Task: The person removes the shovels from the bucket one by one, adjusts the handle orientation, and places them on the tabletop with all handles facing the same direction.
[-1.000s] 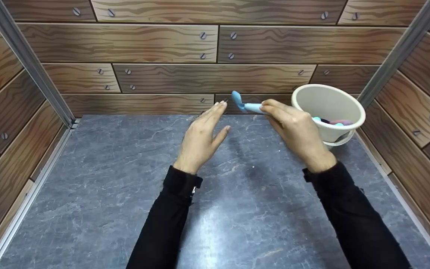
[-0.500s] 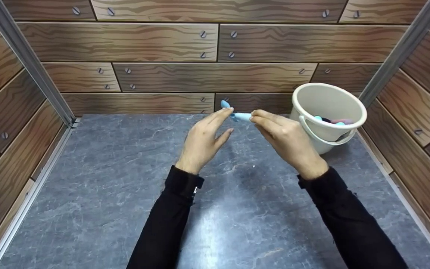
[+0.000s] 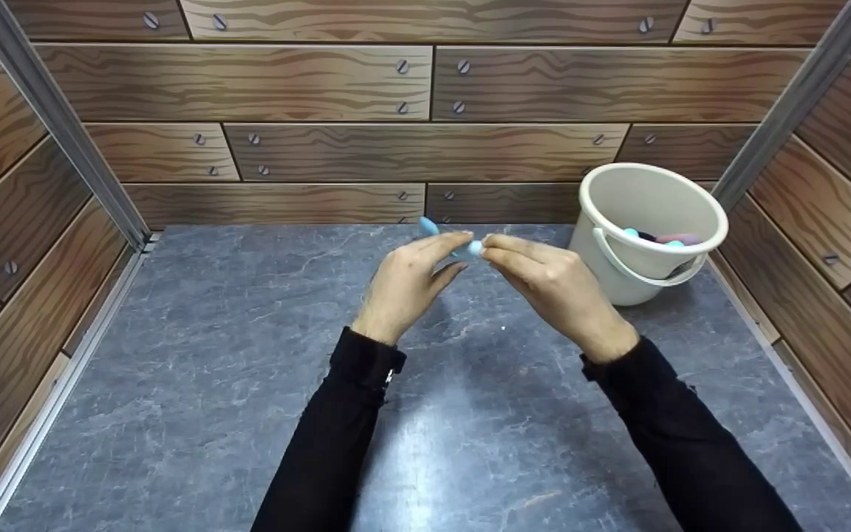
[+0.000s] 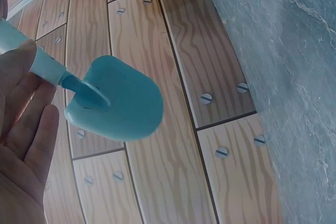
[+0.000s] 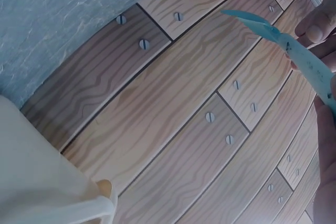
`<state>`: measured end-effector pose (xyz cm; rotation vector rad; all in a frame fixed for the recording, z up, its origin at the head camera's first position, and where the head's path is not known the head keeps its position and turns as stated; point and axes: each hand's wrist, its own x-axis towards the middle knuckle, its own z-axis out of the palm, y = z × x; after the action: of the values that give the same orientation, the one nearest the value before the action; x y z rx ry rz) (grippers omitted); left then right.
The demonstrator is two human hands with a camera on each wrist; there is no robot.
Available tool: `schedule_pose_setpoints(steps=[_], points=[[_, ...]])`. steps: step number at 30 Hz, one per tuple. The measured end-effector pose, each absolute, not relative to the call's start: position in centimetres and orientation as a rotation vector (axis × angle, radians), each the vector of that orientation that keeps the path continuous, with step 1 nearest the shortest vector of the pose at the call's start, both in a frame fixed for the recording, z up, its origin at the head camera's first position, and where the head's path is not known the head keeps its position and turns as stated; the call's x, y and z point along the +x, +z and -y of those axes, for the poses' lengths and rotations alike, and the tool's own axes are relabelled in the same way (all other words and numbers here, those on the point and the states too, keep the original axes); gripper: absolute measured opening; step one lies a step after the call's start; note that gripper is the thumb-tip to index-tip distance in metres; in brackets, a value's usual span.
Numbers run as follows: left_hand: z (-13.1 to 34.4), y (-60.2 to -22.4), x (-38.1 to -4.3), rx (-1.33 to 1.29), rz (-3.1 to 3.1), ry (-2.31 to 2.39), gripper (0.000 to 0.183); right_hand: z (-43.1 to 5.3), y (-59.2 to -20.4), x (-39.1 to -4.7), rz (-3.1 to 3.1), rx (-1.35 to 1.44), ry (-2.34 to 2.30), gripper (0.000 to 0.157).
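Observation:
A light blue toy shovel (image 3: 429, 226) is held above the grey tabletop, mostly hidden behind the hands in the head view. Its broad, rounded scoop (image 4: 123, 98) shows well in the left wrist view. My right hand (image 3: 555, 281) grips the rear of the handle. My left hand (image 3: 408, 277) has its fingers over the front of the handle and its thumb below, close to the right fingertips. In the right wrist view the left thumb (image 5: 316, 32) lies against the handle (image 5: 310, 66) just behind the scoop.
A cream bucket (image 3: 610, 266) with a hanging bail handle stands at the back right, near the right forearm. Several turquoise, dark and pink things (image 3: 680, 239) lie inside. Wood-patterned walls (image 3: 322, 151) enclose the grey tabletop (image 3: 211, 369) at the back and both sides.
My right hand has carried the shovel left and down, away from the bucket. The left hand has shifted slightly right, and the handle has come between its fingers and thumb.

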<state>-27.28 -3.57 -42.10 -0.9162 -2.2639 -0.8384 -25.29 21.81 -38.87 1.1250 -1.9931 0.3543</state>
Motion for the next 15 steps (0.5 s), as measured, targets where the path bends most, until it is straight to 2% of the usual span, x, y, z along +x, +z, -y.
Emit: schedule_pose_setpoints(steps=[15], points=[[4.2, -42.6, -27.9, -1.056, 2.202, -0.840, 0.032, -21.4, -40.1, -25.2, 1.993, 1.149, 0.419, 0.029]])
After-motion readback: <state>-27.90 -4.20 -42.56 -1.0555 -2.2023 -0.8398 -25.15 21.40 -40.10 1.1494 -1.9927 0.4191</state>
